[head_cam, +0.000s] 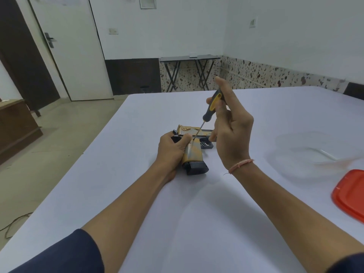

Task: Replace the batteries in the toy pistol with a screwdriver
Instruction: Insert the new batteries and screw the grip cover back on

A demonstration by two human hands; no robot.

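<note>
toy pistol (pixel 192 152), tan and black, lies on its side near the middle of the white table (pixel 137 174), its grip with the black base pointing toward the person and its barrel end pointing away. left hand (pixel 173 149) is closed around the rear of the pistol where grip meets slide, pressing it down on the table with the thumb laid across the top. screwdriver (pixel 210 107), with a black and yellow handle and a thin metal shaft, slants down from upper right to lower left, its tip touching the side of the pistol just beside the left thumb. right hand (pixel 230 127) pinches the handle up high between thumb and fingers, the other fingers curled loosely below; a thin orange thread circles that wrist. well to the right sit a clear plastic container (pixel 307 152), blurred, and a red lid (pixel 350 194) at the table's edge of view.
</note>
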